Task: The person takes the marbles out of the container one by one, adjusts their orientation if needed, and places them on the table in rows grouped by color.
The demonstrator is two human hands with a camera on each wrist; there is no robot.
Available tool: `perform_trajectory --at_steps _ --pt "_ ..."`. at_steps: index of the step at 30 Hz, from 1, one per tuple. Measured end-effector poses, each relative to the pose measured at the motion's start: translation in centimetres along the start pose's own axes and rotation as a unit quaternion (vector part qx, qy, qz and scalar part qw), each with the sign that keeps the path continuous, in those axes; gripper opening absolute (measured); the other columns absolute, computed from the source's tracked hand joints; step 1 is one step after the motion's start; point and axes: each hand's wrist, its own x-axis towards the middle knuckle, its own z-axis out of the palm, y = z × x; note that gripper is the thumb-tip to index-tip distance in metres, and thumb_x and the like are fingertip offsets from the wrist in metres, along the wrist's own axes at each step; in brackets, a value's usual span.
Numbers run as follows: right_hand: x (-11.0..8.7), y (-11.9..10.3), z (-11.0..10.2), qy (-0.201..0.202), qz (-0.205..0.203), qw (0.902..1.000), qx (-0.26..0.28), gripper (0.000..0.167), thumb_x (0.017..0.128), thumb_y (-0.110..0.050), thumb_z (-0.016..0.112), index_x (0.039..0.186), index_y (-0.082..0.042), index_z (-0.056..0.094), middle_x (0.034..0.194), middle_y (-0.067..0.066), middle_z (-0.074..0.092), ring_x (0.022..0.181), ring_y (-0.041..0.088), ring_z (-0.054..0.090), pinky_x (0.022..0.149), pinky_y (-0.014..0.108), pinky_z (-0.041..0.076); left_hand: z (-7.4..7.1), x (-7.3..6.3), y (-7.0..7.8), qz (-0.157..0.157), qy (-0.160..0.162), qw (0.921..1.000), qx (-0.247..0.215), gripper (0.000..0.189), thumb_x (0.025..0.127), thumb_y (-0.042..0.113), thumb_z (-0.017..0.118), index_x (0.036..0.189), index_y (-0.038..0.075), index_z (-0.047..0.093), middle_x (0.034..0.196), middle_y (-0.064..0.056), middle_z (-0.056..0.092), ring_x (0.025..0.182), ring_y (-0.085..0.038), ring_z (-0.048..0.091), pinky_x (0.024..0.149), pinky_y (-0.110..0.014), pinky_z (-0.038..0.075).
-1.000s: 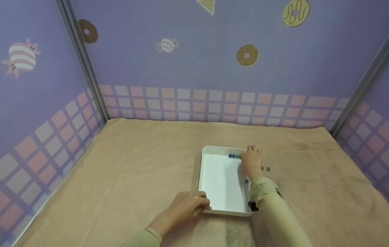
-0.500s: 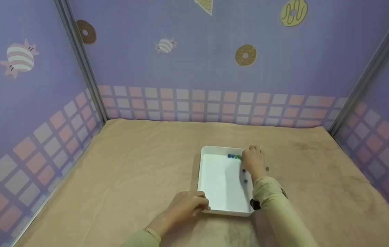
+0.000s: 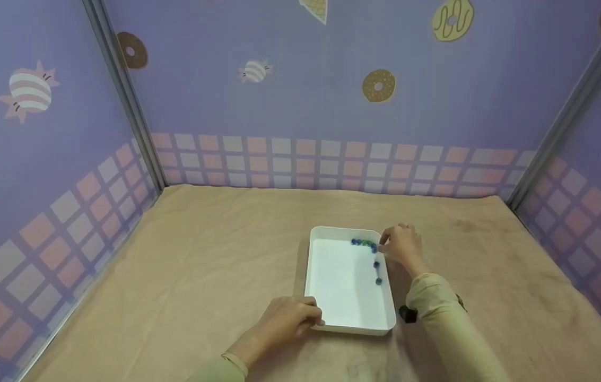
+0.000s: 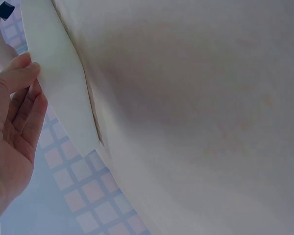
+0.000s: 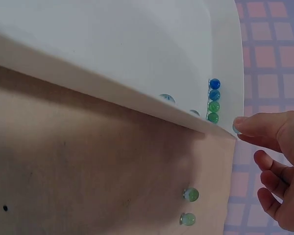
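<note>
My left hand (image 3: 293,315) grips the near left corner of a white rectangular tray (image 3: 345,292). In the left wrist view, its thumb and fingertips (image 4: 34,69) meet at the tray wall's edge. The right hand (image 3: 405,246) is at the far right corner, thumb and index fingertip right at the rim, the other fingers loosely bent and no marble showing between them. Inside, blue and green glass marbles (image 5: 214,95) line the far wall. More blue marbles (image 3: 376,265) lie along the right wall, spaced apart.
Two green marbles (image 5: 191,194) lie on the tan cloth (image 3: 226,249) right of the tray, hidden behind the right arm in the head view. Purple patterned panels (image 3: 289,106) with metal corner posts (image 3: 125,101) enclose the back and sides.
My right hand has moved from inside the tray rightward to the rim. A blue marble at the far right corner and the marbles along the right wall now show. The left hand stays put.
</note>
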Motion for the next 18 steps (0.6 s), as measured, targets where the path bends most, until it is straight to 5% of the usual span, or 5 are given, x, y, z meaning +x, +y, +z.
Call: perform_trajectory --at_steps 11,18 --pt "-0.7 1.7 -1.2 0.017 0.016 0.9979 0.061 0.011 0.085 -0.017 0.075 0.089 -0.008 0.075 0.1 0.017 0.062 0.099 0.031 0.049 0.08 0.044 0.04 -0.1 0.1 0.0 0.003 0.003 1.0 -0.007 0.012 0.089 0.015 0.071 0.082 0.023 0.076 0.083 0.012 0.07 0.074 -0.002 0.067 0.065 -0.011 0.048" --pt "-1.2 2.7 -1.9 0.006 0.02 0.997 0.075 0.011 0.085 -0.021 0.074 0.089 -0.011 0.076 0.101 0.016 0.061 0.102 0.033 0.049 0.082 0.045 0.04 0.0 -0.1 0.1 0.007 0.009 0.9999 -0.001 0.01 0.087 0.028 0.07 0.08 0.022 0.075 0.079 0.011 0.067 0.068 0.001 0.063 0.064 -0.01 0.047"
